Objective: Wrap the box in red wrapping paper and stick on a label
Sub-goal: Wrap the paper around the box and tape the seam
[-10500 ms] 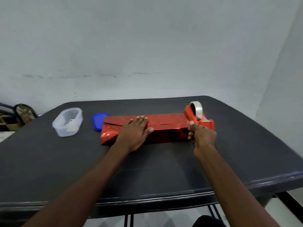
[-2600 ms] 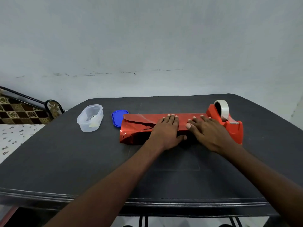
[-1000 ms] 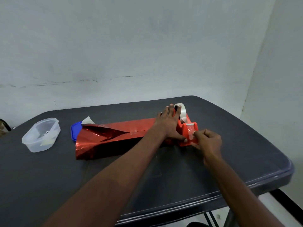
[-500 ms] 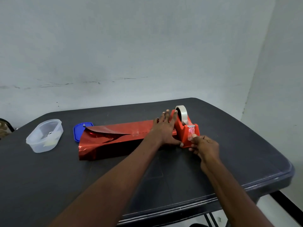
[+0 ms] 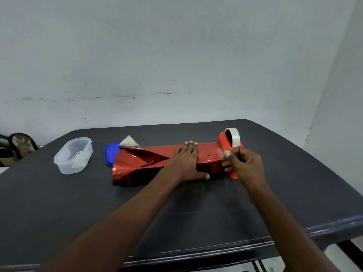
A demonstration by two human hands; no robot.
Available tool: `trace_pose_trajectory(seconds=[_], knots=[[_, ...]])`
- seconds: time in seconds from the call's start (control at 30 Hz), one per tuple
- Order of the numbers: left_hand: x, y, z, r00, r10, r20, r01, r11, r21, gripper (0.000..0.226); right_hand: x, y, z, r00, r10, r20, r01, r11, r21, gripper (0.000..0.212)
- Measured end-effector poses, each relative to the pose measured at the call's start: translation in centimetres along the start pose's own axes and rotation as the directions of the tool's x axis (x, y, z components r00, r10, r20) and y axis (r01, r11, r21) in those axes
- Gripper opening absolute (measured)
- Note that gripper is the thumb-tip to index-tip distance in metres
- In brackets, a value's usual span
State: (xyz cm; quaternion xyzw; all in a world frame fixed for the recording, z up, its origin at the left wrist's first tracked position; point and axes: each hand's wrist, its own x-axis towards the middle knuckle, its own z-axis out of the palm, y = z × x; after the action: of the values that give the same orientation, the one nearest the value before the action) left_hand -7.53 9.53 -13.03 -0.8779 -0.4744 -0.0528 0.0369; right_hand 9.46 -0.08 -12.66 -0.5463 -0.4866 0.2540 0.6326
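Red-wrapped box under flat left hand, right hand pinching clear tape strip; no legible writing.

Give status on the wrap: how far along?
Done: red paper lies folded over the box's length, pressed flat by the left hand. In hand: the right hand pinches a tape strip beside the dispenser. Left: the left end gapes open; no label visible.
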Motion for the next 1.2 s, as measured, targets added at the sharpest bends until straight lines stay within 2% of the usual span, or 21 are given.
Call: trace_pose_trajectory(seconds=[0.1,0.2,0.33,0.47,0.73,0.93,1.07,1.2], knots=[[-1.7,-1.9,-0.1,1.000,-0.019,-0.023,0.020,0.999,0.034,0.110,1.7,-2.0,2.6,0.988,-0.071,0.135,0.073,0.997,-0.016,0.024],[-3.2,-3.2,-0.3,0.998,-0.035,-0.043,0.037,0.998,0.049,0.106,3.7,-2.9,5.8,0.952,-0.065,0.300,0.078,0.996,-0.031,0.018],[-5.2,-4.9,-0.2,0.994,-0.069,-0.085,0.076,0.993,0.087,0.100,5.5,-1.9,9.3,0.919,0.019,0.394,0.106,0.950,-0.292,0.023],[-7.7,-8.0,0.1,0.982,-0.113,-0.154,0.130,0.986,0.105,0.092,6.0,-1.2,11.3,0.899,0.042,0.437,0.173,0.881,-0.441,0.025],[-10.7,-10.8,0.8,0.962,-0.198,-0.188,0.215,0.974,0.073,0.086,6.9,-3.6,11.8,0.780,0.171,0.602,0.187,0.855,-0.485,0.018],[-11.2,-11.0,0.6,0.961,-0.212,-0.175,0.223,0.974,0.045,0.085,6.6,-5.6,14.6,0.670,0.166,0.724,0.240,0.874,-0.423,0.020],[-11.2,-10.6,0.2,0.961,-0.214,-0.172,0.227,0.973,0.054,0.084,7.1,-6.7,16.7,0.599,0.246,0.762,0.241,0.852,-0.464,0.019],[-11.6,-10.7,0.0,0.960,-0.228,-0.160,0.241,0.968,0.064,0.083,7.5,-6.6,18.5,0.579,0.295,0.760,0.254,0.820,-0.513,0.017]])
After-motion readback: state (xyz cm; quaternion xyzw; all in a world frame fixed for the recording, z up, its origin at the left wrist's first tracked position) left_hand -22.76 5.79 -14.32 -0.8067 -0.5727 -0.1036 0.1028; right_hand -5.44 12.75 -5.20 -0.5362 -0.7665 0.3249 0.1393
